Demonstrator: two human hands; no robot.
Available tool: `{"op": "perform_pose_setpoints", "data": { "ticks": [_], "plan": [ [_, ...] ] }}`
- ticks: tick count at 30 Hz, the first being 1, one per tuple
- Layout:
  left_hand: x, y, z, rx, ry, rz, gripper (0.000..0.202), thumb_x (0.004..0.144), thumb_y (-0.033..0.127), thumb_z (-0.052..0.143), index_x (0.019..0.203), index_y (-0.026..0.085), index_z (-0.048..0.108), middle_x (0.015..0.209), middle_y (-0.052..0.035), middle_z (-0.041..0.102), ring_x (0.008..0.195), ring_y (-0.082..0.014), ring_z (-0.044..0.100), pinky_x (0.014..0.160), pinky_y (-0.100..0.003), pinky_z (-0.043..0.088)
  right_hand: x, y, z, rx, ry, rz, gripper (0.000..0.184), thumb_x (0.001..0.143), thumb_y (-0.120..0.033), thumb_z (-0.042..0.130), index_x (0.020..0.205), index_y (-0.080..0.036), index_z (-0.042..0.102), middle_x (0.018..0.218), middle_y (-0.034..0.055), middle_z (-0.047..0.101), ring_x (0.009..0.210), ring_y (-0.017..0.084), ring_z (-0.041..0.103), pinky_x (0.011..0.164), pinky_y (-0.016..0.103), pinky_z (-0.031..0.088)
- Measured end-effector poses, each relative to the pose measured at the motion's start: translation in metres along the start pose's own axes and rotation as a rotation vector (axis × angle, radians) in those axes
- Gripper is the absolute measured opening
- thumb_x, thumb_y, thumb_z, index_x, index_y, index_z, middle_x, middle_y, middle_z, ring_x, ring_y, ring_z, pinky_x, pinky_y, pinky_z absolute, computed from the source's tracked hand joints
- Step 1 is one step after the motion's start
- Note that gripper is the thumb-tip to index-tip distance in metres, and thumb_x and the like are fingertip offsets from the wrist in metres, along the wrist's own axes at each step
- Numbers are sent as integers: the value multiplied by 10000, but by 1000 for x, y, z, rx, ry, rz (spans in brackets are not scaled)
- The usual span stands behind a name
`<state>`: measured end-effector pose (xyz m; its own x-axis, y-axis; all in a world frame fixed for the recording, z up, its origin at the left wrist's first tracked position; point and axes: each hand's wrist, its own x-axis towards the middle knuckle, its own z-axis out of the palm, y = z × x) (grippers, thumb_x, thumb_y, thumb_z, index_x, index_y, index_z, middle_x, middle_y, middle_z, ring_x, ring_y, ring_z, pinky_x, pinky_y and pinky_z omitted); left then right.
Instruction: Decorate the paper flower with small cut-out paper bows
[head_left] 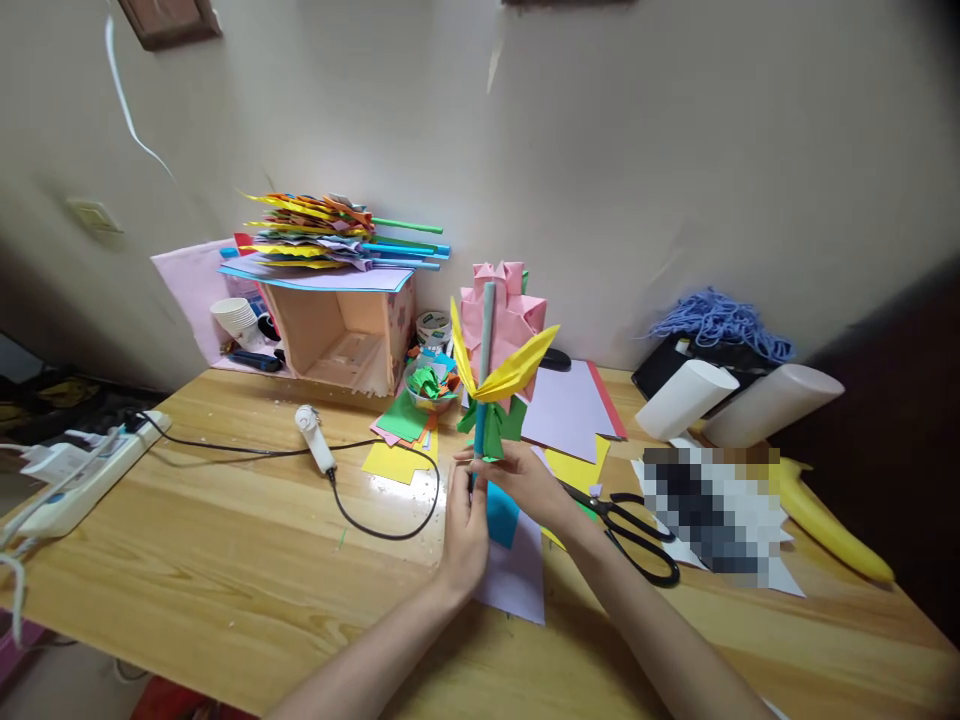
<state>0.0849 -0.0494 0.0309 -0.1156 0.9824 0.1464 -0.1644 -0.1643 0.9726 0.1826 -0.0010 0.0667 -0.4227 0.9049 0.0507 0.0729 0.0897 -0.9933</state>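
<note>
A paper flower (504,310) stands upright in front of me, with folded pink petals, yellow pointed leaves (525,365) and green folded paper (501,425) beneath. Its rolled blue-grey paper stem (486,345) runs up along the near side. My left hand (466,520) is wrapped round the lower stem. Just above and to the right, my right hand (521,480) is closed on the stem near the green paper; its fingertips are partly hidden. Below the hands lie a blue paper piece (501,515) and a lilac sheet (517,585).
Black-handled scissors (637,540) lie to the right, near a yellow banana-shaped object (836,525) and paper rolls (686,398). A white hot-glue gun (315,440) with a looping black cord lies left. Behind stand a box (337,330) topped with paper flowers (315,235) and a scrap bowl (431,385).
</note>
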Motion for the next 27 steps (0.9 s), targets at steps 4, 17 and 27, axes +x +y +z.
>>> {"op": "perform_pose_setpoints", "data": {
  "ticks": [4, 17, 27],
  "plan": [
    [0, -11, -3, 57, 42, -50, 315, 881, 398, 418, 1136, 221, 472, 1238, -77, 443, 1242, -182, 327, 1047, -303, 207, 0, -1, 2, 54, -16, -3, 271, 789, -408, 566, 883, -196, 707, 897, 58, 689, 961, 244, 593, 916, 409, 397],
    [-5, -14, -4, 152, -90, 33, 396, 918, 430, 247, 908, 191, 562, 900, -63, 559, 900, -189, 516, 831, -313, 387, -7, -18, -18, 271, -99, -67, 264, 812, -405, 549, 773, -149, 600, 618, 7, 534, 549, 119, 484, 529, 259, 394],
    [33, 49, -23, 102, 94, 52, 312, 883, 412, 370, 853, 178, 575, 843, -33, 558, 802, -153, 490, 722, -248, 382, -8, -25, -25, 246, -158, -62, 271, 832, -403, 525, 762, -144, 567, 618, -3, 507, 609, 118, 499, 630, 255, 416]
  ]
}}
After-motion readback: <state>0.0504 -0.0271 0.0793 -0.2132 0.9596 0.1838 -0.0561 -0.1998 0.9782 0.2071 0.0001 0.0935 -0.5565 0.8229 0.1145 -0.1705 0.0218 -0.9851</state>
